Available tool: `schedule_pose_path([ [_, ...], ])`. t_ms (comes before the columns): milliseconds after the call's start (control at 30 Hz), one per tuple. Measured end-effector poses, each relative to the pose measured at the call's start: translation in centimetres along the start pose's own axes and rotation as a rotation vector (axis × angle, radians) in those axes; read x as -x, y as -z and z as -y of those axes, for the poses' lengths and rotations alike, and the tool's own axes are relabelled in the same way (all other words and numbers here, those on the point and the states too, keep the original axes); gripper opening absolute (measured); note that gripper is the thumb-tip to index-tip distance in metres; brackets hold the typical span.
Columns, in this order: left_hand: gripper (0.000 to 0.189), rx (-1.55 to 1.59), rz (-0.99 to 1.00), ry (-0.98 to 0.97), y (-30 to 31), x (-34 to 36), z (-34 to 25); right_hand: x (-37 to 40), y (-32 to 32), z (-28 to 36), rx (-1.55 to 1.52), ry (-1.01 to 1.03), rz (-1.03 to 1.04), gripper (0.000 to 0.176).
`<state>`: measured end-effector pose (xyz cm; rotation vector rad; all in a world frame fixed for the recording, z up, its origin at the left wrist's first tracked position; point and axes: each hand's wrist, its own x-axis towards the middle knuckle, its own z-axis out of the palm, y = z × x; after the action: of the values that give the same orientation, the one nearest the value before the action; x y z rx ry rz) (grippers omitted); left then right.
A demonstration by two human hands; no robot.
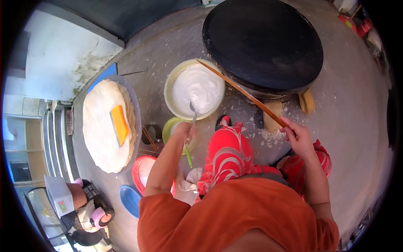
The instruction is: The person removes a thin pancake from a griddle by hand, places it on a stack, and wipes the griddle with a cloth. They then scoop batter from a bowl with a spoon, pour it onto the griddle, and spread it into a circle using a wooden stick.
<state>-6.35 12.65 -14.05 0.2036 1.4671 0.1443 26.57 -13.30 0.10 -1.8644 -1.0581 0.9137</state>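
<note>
My left hand (184, 132) is closed round a metal ladle (192, 108), whose head dips into white batter (200, 86). The batter fills a pale round basin (169, 90), and curved swirls mark its surface. A green handle (189, 157) sticks out just below this hand, over a yellow-green bowl (168, 126). In my right hand (299, 139) is one end of a long, thin wooden spatula (247, 95). Its blade slants up to the left, and the tip overlaps the basin's upper rim. A big round black griddle (264, 42) stands beyond the spatula.
Left of the basin, a thick stack of thin pancakes (100, 122) lies on a round board (135, 101), topped by an orange scraper (119, 126). A red basin (138, 168) and a blue basin (130, 200) sit nearby. Wooden blocks (273, 115) lie by the griddle's base. A scooter (84, 210) stands lower left.
</note>
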Motion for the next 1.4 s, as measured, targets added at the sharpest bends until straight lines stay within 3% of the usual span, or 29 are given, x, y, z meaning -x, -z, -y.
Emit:
schedule_pose_path([
  [33,0.025,0.243,0.129,0.171,-0.6,1.6,-0.4,0.1,0.1,0.2,-0.007,0.008,-0.015,0.039],
  [133,0.025,0.362,0.304,0.207,-1.9,5.1,-1.1,0.0,0.2,0.1,0.001,0.020,-0.028,0.040],
  [200,0.023,0.240,0.303,0.091,-2.3,5.6,-1.5,0.0,0.3,0.1,0.015,0.025,-0.023,0.040],
  [300,0.017,-0.125,0.091,-0.350,-3.4,6.2,-2.2,0.0,0.4,0.0,0.024,0.012,-0.030,0.039],
  [333,0.017,-0.129,0.093,-0.349,-3.9,5.9,-2.3,0.0,0.4,-0.1,0.025,0.011,-0.035,0.039],
  [400,0.017,-0.362,-0.090,-0.601,-4.7,5.2,-2.5,0.0,0.5,-0.2,0.027,0.007,-0.039,0.038],
  [467,0.020,-0.553,-0.134,-0.659,-4.0,1.5,-3.5,-0.1,0.5,0.0,0.043,0.019,-0.056,0.037],
  [533,0.024,-1.326,-0.603,-1.139,-5.7,0.7,-3.8,-0.2,0.5,0.1,0.071,0.006,-0.049,0.037],
  [567,0.028,-1.341,-0.608,-0.950,-7.2,1.0,-3.8,-0.3,0.5,0.1,0.096,-0.004,-0.041,0.037],
  [700,0.034,-1.478,-0.678,-0.821,-9.3,-1.4,-1.2,-0.6,0.2,-0.2,0.107,-0.009,-0.046,0.036],
  [833,0.044,-1.853,-0.713,-1.056,-4.6,0.8,2.5,-0.7,-0.1,-0.1,0.103,0.038,-0.039,0.035],
  [1000,0.051,-2.327,-0.852,-1.376,4.6,5.5,-0.1,-0.4,-0.2,0.1,0.114,0.036,-0.025,0.034],
  [1133,0.051,-2.341,-0.847,-1.322,7.1,8.5,-1.4,-0.3,-0.1,0.2,0.135,0.059,-0.017,0.033],
  [1200,0.050,-2.262,-0.776,-1.038,7.0,8.9,-1.4,-0.3,-0.2,0.3,0.122,0.055,-0.006,0.033],
  [1233,0.050,-2.266,-0.777,-1.035,6.3,8.7,-1.3,-0.3,-0.3,0.3,0.117,0.066,-0.009,0.033],
  [1300,0.038,-2.040,-0.592,-0.629,3.7,7.3,-0.5,-0.4,-0.4,0.4,0.114,0.078,-0.016,0.033],
  [1367,0.020,-1.843,-0.445,-0.743,3.5,2.3,0.4,-0.6,-0.4,0.5,0.154,0.068,-0.003,0.033],
  [1400,0.014,-1.785,-0.393,-0.711,1.8,1.3,0.9,-0.6,-0.4,0.4,0.157,0.065,-0.005,0.033],
])
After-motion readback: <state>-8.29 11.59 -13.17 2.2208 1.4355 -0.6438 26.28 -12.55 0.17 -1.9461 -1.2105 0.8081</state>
